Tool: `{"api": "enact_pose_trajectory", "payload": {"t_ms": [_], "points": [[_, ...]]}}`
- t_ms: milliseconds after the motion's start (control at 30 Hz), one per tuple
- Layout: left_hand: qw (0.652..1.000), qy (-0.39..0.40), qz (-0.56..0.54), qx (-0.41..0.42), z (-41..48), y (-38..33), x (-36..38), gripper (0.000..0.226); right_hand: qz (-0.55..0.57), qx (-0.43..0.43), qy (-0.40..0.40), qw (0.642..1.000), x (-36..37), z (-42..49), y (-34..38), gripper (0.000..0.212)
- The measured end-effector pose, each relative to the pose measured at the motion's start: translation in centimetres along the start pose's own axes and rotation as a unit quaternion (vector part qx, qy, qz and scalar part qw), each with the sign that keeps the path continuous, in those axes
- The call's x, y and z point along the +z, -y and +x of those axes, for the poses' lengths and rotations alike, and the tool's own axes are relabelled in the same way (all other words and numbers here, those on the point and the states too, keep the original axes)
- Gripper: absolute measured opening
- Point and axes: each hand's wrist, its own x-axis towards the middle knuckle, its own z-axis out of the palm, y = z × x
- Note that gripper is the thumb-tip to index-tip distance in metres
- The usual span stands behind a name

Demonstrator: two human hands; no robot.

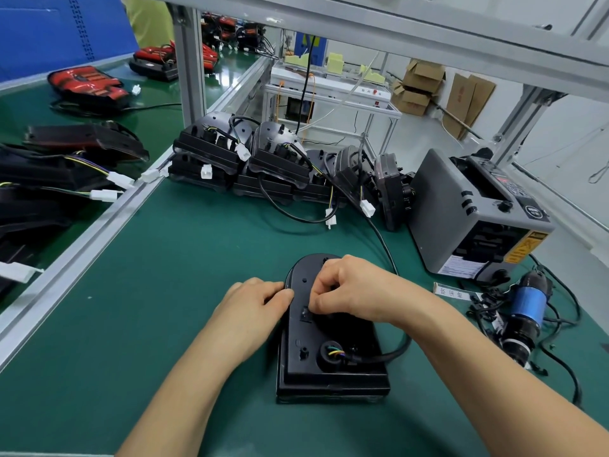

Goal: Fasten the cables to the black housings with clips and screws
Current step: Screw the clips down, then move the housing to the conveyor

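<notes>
Black housing [296,364] lying flat on the green worktop [184,275], long axis running away from the person, rounded end far, square end near. Its cable [389,356] exits rightward near the square end. Left hand [253,301] rests relaxed against the left edge; right hand [349,291] curls over the middle, its contents hidden.
</notes>
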Motion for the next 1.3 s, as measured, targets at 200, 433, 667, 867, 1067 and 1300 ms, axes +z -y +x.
{"api": "enact_pose_trajectory", "payload": {"t_ms": [200, 433, 667, 867, 1067, 1300], "points": [[1.000, 0.003, 0.004, -0.002, -0.2, -0.1, -0.1, 0.041, -0.019, 0.007, -0.005, 1.000, 0.1, 0.2, -0.1, 0.016], [1.000, 0.021, 0.014, 0.002, -0.8, -0.5, -0.1, 0.035, -0.061, 0.015, 0.001, 0.998, 0.0, 0.3, 0.2, 0.013], [0.999, -0.024, -0.032, -0.014, -2.1, -0.5, 0.9, 0.048, -0.058, 0.014, 0.007, 0.998, -0.1, 0.3, 0.3, 0.010], [0.989, -0.121, -0.082, 0.023, -3.9, -0.9, 1.7, 0.042, -0.054, 0.016, 0.006, 0.998, -0.1, 0.3, 0.3, 0.011], [0.953, -0.222, 0.054, 0.199, -6.3, -0.2, 2.2, 0.055, -0.056, 0.013, 0.008, 0.998, -0.1, 0.5, 0.3, 0.014], [0.946, -0.197, 0.110, 0.231, -6.4, -0.1, 2.2, 0.051, -0.064, 0.015, 0.010, 0.998, -0.1, 0.4, 0.6, 0.011]]}}
